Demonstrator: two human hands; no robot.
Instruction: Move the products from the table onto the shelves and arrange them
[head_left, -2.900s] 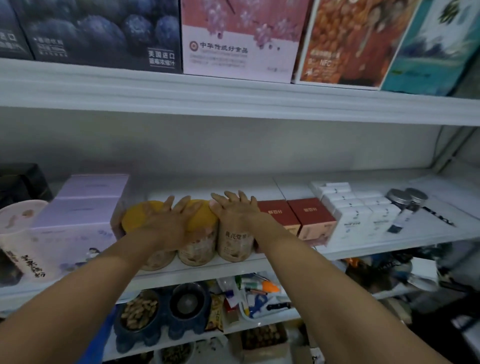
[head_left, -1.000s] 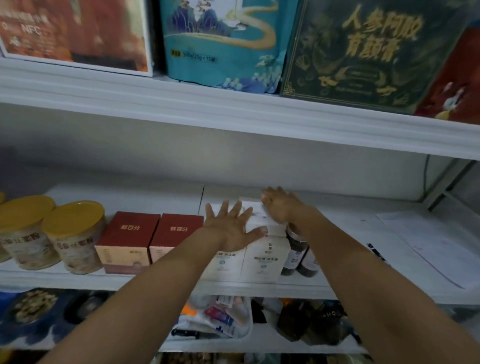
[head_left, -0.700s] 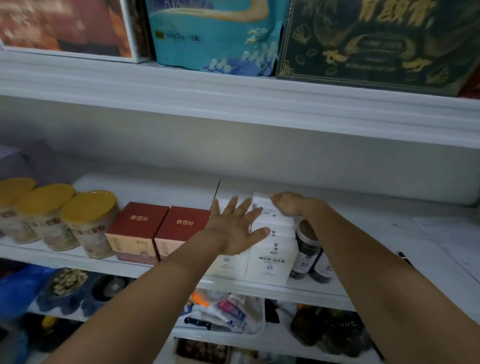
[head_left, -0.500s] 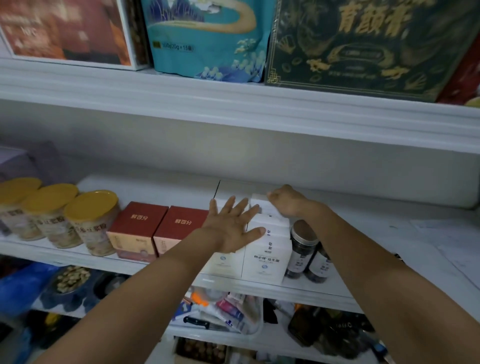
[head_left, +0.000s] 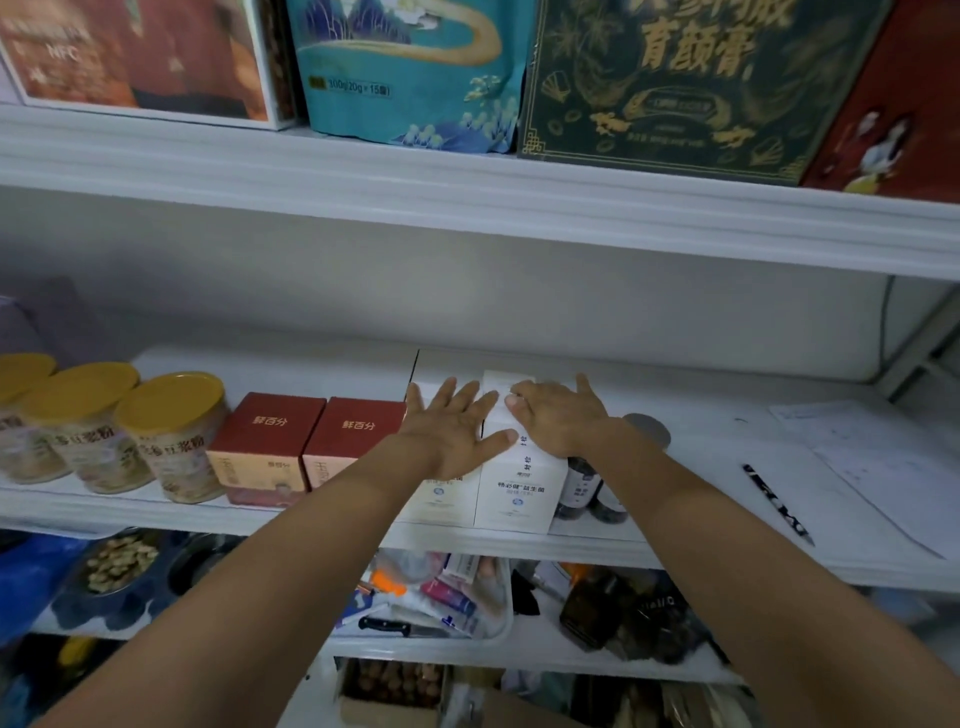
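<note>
Right now my left hand (head_left: 452, 426) and right hand (head_left: 558, 418) both lie flat, palms down and fingers straight, on top of the white boxes (head_left: 519, 488). Neither hand curls around anything. They sit side by side, my left thumb reaching across towards my right hand; I cannot tell whether the two touch. My left hand covers the left box and my right hand covers the right one, its fingers pointing towards the back wall.

These white boxes stand upright in a tight block at the front edge of the middle shelf (head_left: 675, 551), printed faces towards me. Just to their right, touching or nearly so, stand dark jars (head_left: 582, 488) with grey lids, partly hidden behind my right wrist. Just to the left of the white boxes are two red boxes (head_left: 270, 431) pressed side by side, and left of those a row of tins (head_left: 171, 431) with yellow lids. Well to the right of the white boxes, a pen (head_left: 776, 504) lies on loose papers (head_left: 872, 457).

Above the white boxes, the upper shelf (head_left: 467, 208) carries a teal bag (head_left: 410, 78) and a green box (head_left: 675, 88) with gold lettering. Below the white boxes, the lower shelf (head_left: 535, 644) holds a tray (head_left: 498, 623) of small packets and a knife (head_left: 384, 627).
</note>
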